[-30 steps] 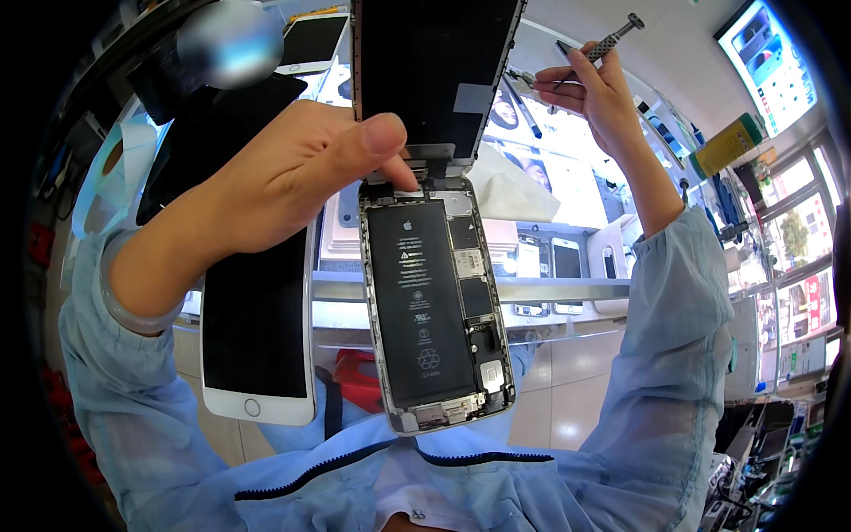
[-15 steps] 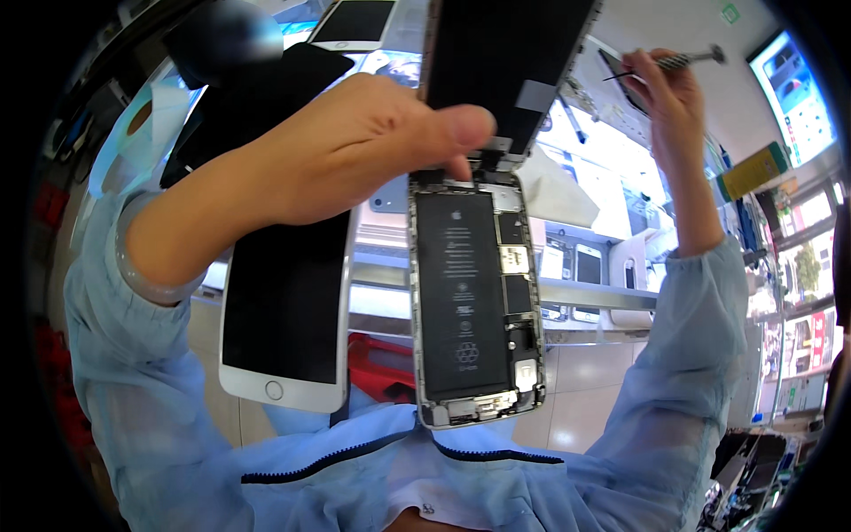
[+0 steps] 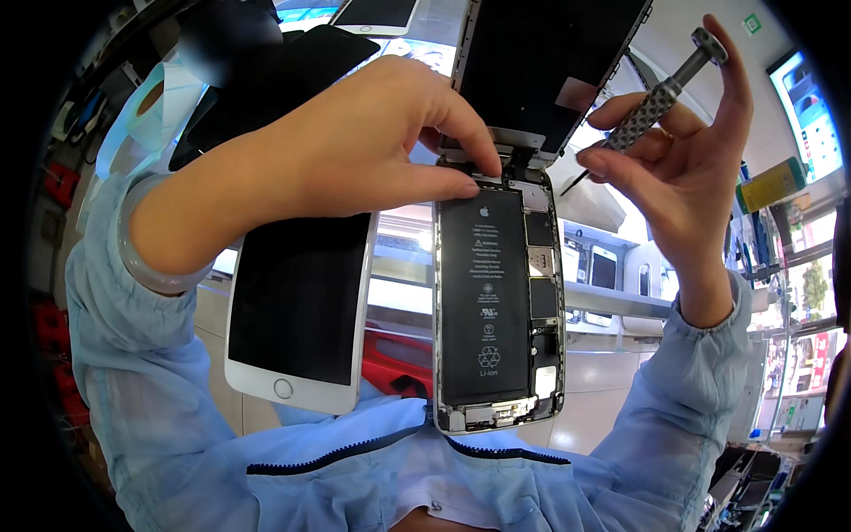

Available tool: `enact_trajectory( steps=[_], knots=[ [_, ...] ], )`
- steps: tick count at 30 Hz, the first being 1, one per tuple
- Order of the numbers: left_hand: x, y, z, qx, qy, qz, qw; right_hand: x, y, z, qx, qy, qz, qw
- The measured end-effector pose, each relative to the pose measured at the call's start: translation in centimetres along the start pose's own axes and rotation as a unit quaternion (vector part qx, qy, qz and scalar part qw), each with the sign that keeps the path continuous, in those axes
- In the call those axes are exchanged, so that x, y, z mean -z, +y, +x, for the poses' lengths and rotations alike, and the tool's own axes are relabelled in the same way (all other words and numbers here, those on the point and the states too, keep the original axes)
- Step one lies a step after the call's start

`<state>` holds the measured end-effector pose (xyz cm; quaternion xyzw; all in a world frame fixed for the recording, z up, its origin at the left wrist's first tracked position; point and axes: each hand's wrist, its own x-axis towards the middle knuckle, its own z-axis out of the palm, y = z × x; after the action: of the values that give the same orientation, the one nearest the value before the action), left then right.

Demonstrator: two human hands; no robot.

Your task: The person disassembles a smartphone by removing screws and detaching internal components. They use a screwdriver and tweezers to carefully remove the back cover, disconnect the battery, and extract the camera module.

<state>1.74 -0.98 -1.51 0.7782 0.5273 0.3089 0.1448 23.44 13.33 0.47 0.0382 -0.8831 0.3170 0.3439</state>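
Bench (image 3: 616,301), near edge: I see the opened phone (image 3: 541,297) over it, not yet closed | screen (image 3: 545,75) lifted: done | left hand (image 3: 390,124) at phone's top, hold unclear to me | right hand (image 3: 687,168) grasping | battery (image 3: 486,297) seated | screwdriver (image 3: 643,117) in that grasp, tip off phone

wears a light blue jacket (image 3: 328,492) with dark zip (image 3: 337,454). shows a white top (image 3: 434,486) and a pale bangle (image 3: 162,281).

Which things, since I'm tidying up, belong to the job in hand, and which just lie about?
In use: opened phone; its raised screen; screwdriver in the right fingers.
Apparently just lying about: white-fronted phone; pale roll; yellow-green container.
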Motion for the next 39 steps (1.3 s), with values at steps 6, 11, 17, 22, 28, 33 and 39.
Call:
enact_trajectory(
  steps=[6,11,17,22,28,33,39],
  knots=[
    [-0.1,-0.1,0.0,-0.002,0.005,-0.014,1.0,-1.3,0.4,-0.3,0.055,0.008,-0.019,0.998],
    [0.1,0.5,-0.1,0.002,0.009,0.006,1.0,-0.7,0.5,-0.4,0.049,-0.005,-0.042,0.998],
    [-0.2,0.1,-0.2,-0.006,0.014,0.0,1.0,-0.9,0.7,-0.6,0.051,0.0,-0.038,0.998],
    [-0.1,-0.1,-0.1,-0.014,0.014,-0.003,1.0,-1.0,0.4,-0.6,0.018,0.021,-0.029,0.999],
    [-0.1,0.2,0.0,-0.004,0.01,0.004,1.0,-0.9,0.0,-0.1,0.023,0.037,-0.09,0.995],
    [-0.1,0.0,-0.1,-0.009,0.012,0.0,1.0,-1.0,0.0,-0.2,-0.019,0.03,0.049,0.998],
    [0.1,0.3,-0.1,0.001,0.007,0.013,1.0,-0.2,0.0,-0.3,0.02,0.012,-0.061,0.998]
  ],
)
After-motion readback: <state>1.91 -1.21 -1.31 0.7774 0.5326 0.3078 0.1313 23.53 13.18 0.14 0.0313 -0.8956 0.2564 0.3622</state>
